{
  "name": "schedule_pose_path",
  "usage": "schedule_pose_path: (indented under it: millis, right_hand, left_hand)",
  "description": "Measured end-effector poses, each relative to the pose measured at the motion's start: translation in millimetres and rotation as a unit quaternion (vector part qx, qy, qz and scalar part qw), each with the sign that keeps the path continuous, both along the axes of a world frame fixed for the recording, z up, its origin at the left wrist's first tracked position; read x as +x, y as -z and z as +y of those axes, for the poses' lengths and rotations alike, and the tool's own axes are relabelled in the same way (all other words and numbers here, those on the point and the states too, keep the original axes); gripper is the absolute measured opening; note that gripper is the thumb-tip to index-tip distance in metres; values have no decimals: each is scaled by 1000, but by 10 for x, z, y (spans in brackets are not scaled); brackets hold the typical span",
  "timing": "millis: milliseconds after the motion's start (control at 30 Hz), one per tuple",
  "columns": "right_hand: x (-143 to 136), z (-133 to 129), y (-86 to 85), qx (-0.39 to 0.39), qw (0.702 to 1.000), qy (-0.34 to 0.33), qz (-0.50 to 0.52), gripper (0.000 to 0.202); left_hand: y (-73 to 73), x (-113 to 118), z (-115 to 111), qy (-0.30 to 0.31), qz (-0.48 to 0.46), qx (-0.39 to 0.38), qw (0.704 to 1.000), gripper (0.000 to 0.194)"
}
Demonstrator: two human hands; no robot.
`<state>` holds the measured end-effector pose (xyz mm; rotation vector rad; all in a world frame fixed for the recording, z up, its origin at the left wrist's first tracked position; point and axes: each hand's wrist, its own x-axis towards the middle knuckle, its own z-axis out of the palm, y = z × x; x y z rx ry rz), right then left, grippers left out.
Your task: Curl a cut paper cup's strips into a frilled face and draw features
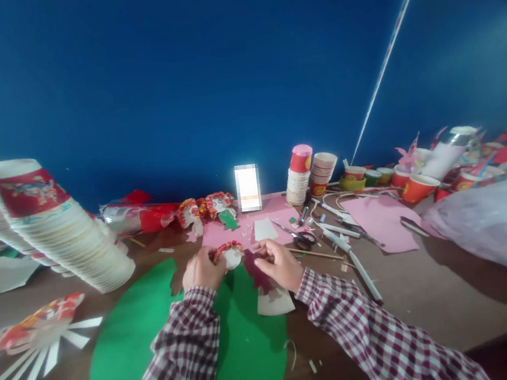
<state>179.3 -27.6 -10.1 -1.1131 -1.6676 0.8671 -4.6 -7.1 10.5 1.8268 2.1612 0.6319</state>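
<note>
My left hand (204, 270) is closed on a small paper craft piece (232, 257), a white disc with a curled red and yellow rim. My right hand (280, 264) pinches a dark maroon paper cutout (256, 272) with a jagged outline, close to the craft piece. Beneath the cutout lies a white curved paper piece (276, 303). Under both hands spreads a large green sheet (246, 342) with rounded edges. Behind them, two finished-looking craft pieces with similar rims stand near the wall, one bearing a drawn face and a green cutout (228, 220).
Tall leaning stacks of paper cups (75, 245) stand at left, beside a cup cut into strips (47, 338). Black-handled scissors (303, 239), a pink sheet (381, 225) and shorter cup stacks (298, 179) lie or stand beyond my right hand. A translucent plastic bag (497, 225) bulges at far right.
</note>
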Motion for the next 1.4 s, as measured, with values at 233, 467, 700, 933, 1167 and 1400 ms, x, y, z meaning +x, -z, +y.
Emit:
schedule_pose_path:
  millis: [233,467,700,933,1167,1400]
  right_hand:
    - [71,-147,-70,30,992,-1,-124,31]
    - [226,-529,-217,100,948,5,-304,44]
    - [277,-727,-253,125,907,-45,-400,67]
    - [317,-723,-224,196,851,-72,-482,40]
    - [399,-702,-224,273,801,-88,-526,28]
    - [532,-639,-307,263,866,-86,-417,27]
  left_hand:
    - [-4,-31,2,-23,-73,35,996,22]
    - [116,-167,107,-22,-196,89,976,35]
    - [149,-120,96,-9,-263,80,961,38]
    - [185,-129,113,-7,-277,76,958,40]
    - [139,-108,100,-24,-268,61,961,39]
    - [125,-90,91,-11,-290,54,955,41]
